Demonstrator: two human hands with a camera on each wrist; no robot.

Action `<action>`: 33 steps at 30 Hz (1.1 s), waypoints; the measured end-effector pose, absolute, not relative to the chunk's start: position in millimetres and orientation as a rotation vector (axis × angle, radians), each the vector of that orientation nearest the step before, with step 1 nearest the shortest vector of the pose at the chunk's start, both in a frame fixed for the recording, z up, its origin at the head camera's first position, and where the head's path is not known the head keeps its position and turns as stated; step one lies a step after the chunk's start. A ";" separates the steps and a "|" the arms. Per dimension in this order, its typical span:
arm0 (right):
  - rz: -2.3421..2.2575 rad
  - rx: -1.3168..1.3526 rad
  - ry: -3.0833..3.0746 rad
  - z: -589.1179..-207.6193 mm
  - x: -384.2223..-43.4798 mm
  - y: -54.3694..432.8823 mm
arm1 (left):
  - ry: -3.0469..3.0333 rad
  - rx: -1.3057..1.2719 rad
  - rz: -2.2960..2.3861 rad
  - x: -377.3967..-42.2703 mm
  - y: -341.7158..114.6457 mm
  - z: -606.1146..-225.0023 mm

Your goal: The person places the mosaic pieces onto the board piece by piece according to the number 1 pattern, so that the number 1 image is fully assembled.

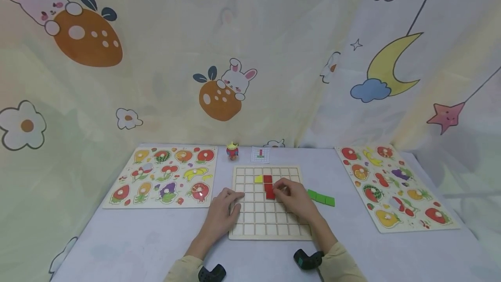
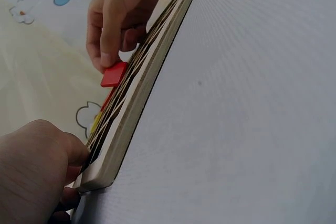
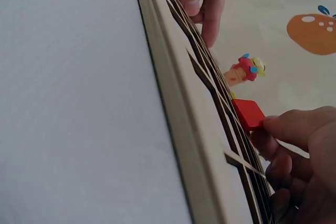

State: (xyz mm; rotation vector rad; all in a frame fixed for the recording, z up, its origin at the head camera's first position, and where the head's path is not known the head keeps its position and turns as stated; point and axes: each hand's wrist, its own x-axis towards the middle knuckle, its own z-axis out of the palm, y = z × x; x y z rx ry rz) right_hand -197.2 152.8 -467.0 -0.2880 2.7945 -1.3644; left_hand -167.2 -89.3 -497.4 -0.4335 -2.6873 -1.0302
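Observation:
A wooden grid board (image 1: 250, 229) lies flat in the middle of the table. My right hand (image 1: 294, 198) pinches a red square tile (image 3: 249, 114) between thumb and fingers; the tile stands tilted at the board's surface. Behind it, another red tile (image 1: 267, 179) lies in the grid beside a yellow tile (image 1: 258, 179). My left hand (image 1: 224, 212) rests at the board's left edge, its index finger stretched onto the grid. Whether its lower fingers touch the board's side cannot be made out. A green strip of several squares (image 1: 321, 198) lies right of the board, near the right hand.
Fruit puzzle boards stand left (image 1: 156, 203) and right (image 1: 422, 229) on the table. Behind the grid board are a small toy figure (image 1: 232, 151) and a pattern card (image 1: 260, 155). A printed curtain (image 1: 282, 55) hangs at the back.

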 end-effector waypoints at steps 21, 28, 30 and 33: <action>-1.123 -0.401 2.968 -470.1 -194.4 145.5 | -2.698 -0.418 -1.023 -167.7 -89.6 -496.6; -1.199 -0.353 2.890 -463.0 -193.6 151.4 | -2.682 -0.428 -1.052 -167.8 -90.0 -496.9; -1.216 -0.355 2.880 -461.2 -194.2 154.4 | -2.679 -0.433 -1.051 -167.9 -89.5 -497.6; -1.243 -0.385 2.878 -461.1 -195.5 161.3 | -2.680 -0.434 -1.051 -168.4 -88.7 -497.8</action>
